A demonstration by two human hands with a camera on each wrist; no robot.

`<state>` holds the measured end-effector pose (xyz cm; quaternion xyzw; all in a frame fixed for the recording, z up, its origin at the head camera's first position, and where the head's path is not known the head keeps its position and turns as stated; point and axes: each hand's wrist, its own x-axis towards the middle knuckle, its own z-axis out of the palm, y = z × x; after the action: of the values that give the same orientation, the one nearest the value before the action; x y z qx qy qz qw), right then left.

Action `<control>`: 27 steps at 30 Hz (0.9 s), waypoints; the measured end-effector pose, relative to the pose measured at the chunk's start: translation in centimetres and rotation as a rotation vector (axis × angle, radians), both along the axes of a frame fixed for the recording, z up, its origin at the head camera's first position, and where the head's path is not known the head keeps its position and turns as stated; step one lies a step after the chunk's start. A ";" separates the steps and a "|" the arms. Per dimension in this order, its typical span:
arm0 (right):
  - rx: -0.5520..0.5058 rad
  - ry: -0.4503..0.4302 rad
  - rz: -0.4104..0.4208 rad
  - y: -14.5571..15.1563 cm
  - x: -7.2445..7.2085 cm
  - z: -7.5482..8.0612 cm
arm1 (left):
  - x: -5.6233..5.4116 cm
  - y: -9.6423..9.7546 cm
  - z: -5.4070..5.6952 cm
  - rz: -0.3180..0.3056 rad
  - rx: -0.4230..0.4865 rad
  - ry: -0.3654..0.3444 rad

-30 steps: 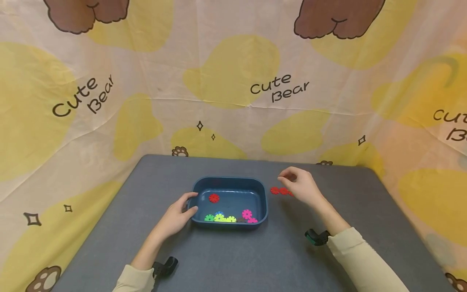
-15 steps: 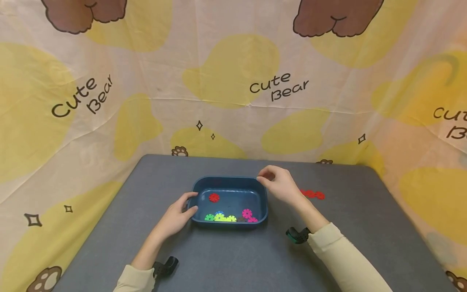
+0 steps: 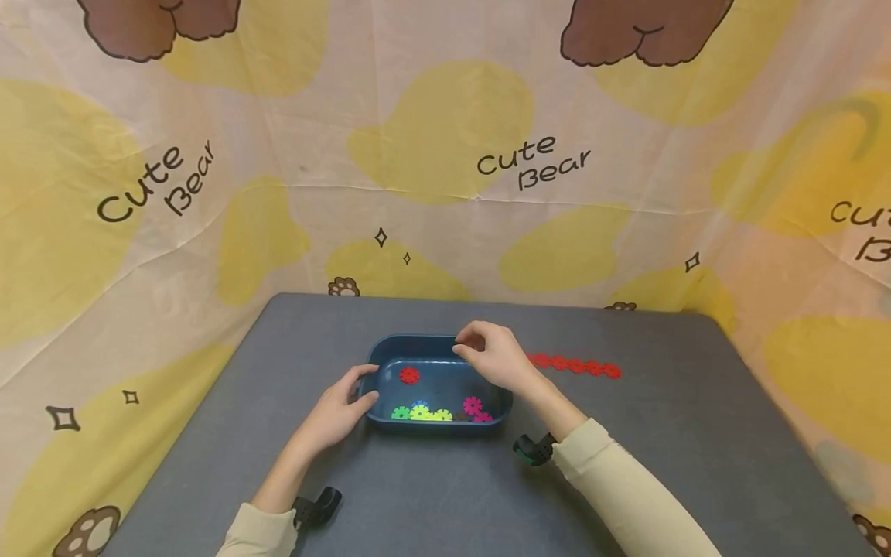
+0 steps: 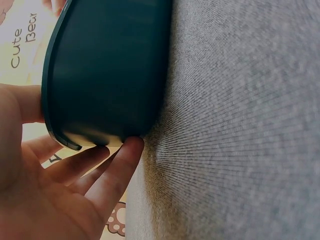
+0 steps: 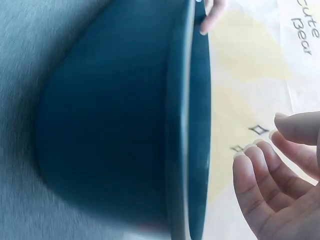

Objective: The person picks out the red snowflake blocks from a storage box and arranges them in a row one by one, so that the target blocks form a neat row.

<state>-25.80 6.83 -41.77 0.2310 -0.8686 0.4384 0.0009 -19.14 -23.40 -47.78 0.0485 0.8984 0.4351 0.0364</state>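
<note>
A dark blue plastic bin (image 3: 437, 430) stands on the table. My left hand (image 3: 339, 410) grips its left end, with the thumb over the rim and the fingers against the outer wall (image 4: 107, 75). Over the bin's back right part hovers my right hand (image 3: 493, 354), fingers loosely bent; the right wrist view shows nothing between the fingertips (image 5: 245, 167). Inside the bin lie a red snowflake disc (image 3: 409, 375), pink discs (image 3: 472, 405), yellow discs (image 3: 420, 414), a green disc (image 3: 401, 414) and a blue one, partly covered. The right hand hides the bin's back right corner.
To the right of the bin, several red snowflake discs (image 3: 576, 366) lie in a row on the grey table (image 3: 431, 495); the right hand overlaps the row's left end. A printed cloth (image 3: 438, 139) hangs behind and along the sides.
My right hand has moved left, from above the red row to over the bin, uncovering more red discs. My left hand stays at the bin's left end.
</note>
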 end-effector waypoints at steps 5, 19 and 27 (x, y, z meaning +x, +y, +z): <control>0.024 -0.014 0.039 -1.6 -0.4 -0.6 | 0.0 0.0 0.0 0.000 0.007 0.000; 0.145 -0.043 0.109 -5.6 -1.2 -2.1 | 0.0 0.1 0.1 0.005 0.001 -0.004; 0.215 -0.100 0.101 -7.5 -1.4 -3.3 | 0.0 0.1 0.1 -0.002 0.006 0.000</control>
<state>-27.15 -0.68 -45.05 0.2511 -0.8968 0.3531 -0.0895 -19.10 -23.30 -47.67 0.0498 0.8970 0.4377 0.0366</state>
